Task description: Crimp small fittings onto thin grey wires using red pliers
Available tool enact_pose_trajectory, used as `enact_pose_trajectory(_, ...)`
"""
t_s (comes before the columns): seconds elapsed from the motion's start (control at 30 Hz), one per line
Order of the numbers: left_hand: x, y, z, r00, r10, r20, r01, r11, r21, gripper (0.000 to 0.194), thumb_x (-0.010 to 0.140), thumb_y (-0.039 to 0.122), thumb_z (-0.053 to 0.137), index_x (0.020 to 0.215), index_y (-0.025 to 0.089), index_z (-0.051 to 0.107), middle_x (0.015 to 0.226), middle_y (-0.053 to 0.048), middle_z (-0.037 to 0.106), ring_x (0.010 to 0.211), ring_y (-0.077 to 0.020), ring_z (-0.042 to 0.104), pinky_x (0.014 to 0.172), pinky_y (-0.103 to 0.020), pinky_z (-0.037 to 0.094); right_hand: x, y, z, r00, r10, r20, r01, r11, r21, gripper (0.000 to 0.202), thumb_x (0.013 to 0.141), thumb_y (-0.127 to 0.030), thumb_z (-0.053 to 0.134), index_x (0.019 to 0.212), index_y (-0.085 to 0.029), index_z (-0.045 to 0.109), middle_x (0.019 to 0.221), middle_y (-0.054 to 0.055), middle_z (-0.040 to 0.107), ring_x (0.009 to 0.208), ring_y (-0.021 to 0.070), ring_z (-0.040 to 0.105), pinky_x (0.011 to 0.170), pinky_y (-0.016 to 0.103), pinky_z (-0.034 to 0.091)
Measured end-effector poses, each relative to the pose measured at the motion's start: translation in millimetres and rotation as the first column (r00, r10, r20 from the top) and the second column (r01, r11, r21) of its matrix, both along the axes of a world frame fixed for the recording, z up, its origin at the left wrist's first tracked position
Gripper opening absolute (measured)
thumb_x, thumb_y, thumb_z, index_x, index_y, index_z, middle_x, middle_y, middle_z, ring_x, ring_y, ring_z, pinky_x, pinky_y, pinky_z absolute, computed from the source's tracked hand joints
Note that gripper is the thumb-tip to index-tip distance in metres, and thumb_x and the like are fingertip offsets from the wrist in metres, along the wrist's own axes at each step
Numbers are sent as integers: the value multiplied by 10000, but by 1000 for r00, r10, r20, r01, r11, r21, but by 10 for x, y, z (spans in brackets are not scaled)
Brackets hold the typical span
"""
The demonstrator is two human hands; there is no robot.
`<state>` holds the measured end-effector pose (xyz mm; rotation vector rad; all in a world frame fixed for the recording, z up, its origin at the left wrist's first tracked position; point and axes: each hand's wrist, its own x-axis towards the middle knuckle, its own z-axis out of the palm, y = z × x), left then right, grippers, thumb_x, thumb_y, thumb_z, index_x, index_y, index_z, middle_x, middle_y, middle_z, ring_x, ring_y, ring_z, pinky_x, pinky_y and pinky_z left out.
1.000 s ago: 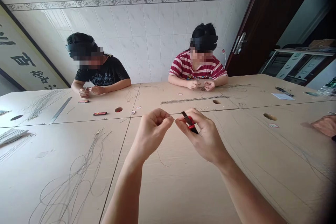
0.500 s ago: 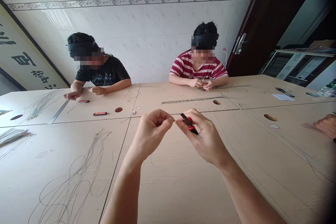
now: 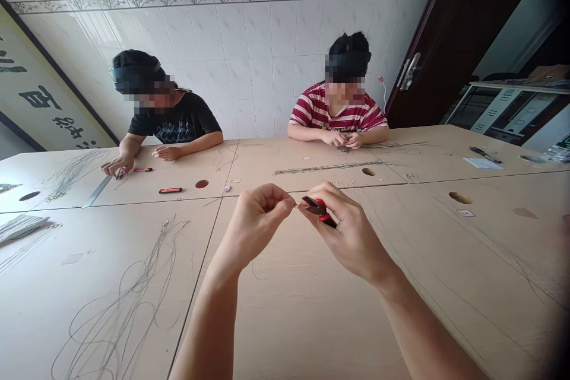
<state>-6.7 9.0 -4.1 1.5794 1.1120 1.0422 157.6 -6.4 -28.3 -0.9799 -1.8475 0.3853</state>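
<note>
Over the near middle of the table, my left hand (image 3: 258, 228) is closed in a pinch. A thin cord (image 3: 255, 273) trails below it, its upper part hidden by the hand. Between my two sets of fingertips shows a tiny gold-coloured piece (image 3: 296, 206), too small to make out clearly. My right hand (image 3: 350, 231) is wrapped round small pliers (image 3: 327, 214) with red-and-black handles. The dark jaws point up and left, just above the thumb. My right thumb and fingertip also meet near the gold piece.
A loose bundle of cords (image 3: 138, 285) lies to my left. Farther back are more cords (image 3: 325, 168), two red-and-black lighters (image 3: 170, 190), a metal ruler (image 3: 97, 192) and round table holes (image 3: 460, 198). Two co-workers (image 3: 171, 122) (image 3: 338, 110) sit opposite.
The pliers have turned slightly in my right hand, showing more of the jaws' flat side. The left co-worker's hand has shifted on the ruler end; another person's hand has left the right edge.
</note>
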Motion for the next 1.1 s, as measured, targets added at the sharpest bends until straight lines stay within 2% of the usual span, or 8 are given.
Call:
enact_pose_trajectory(0.23,4,-14,33,1000,-1,-6,1,1000,-2,150,812,273,575,702,171,559,561,55,381,500,-65,253,429,-200,193,13,3,-6,999,-8,35,7,1000,14,120,908,-142,501,814,-214,482,822,10,502,734,143,446,680,285,390)
enact_pose_trajectory(0.63,5,5,6,1000,-6,8,6,1000,-16,160,814,296,590,719,169,570,570,54,376,499,-63,238,425,-202,179,0,16,-8,999,-18,28,17,1000,22,123,897,-127,507,811,-212,485,818,8,504,732,142,445,674,281,388)
enact_pose_trajectory(1.1,11,44,-20,1000,-9,22,10,1000,-17,163,806,293,593,702,169,571,563,56,376,488,-59,234,418,-200,177,-5,38,-26,1000,-4,12,4,1000,10,100,914,-179,502,820,-212,499,813,14,498,712,142,438,650,275,385)
